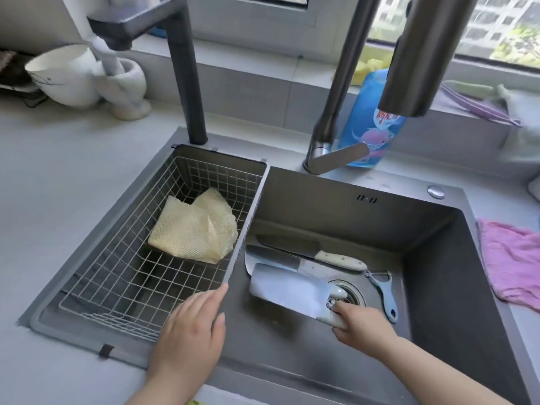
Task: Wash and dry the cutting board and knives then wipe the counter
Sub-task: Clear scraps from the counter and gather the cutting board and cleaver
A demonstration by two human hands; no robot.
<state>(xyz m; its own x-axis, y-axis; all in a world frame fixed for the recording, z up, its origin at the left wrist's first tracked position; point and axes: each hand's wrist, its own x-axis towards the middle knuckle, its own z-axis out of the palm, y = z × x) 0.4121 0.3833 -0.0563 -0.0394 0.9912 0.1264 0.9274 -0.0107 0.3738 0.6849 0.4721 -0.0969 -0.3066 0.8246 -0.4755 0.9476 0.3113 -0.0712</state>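
- Dark grey matte sink (438, 258), square-cornered, sunk into a pale grey bench (73, 171).
- On the sink's left side, a rectangular wire basket (117, 282) of thin steel grid, holding a crumpled yellow mesh cloth (193, 226) with a woven, net-like texture.
- On the sink floor, a broad rectangular cleaver (287, 290), blade smooth and reflective, long axis running from upper left to lower right, handle end nearest the person.
- Right hand (362, 323) closed around the cleaver's pale handle, just beside the round steel drain (350, 293).
- Behind it, two more knives: a second cleaver (271, 258) partly under the first, and a dark-bladed knife (309, 251) with a cream riveted handle pointing right.
- Light blue peeler (382, 293) lying right of the drain, handle toward the person.
- Left hand (190, 337) open, fingers together, flat over the basket's near right corner (contact with the rim unclear).
- Blue plastic detergent bottle (371, 124) behind the brushed-metal tap (336, 112); red characters on the label, too blurred to read.
- Pink crinkled cloth (514, 258) on the bench at right.
- White stone mortar and pestle (122, 86) beside a white bowl (64, 74) at far left.
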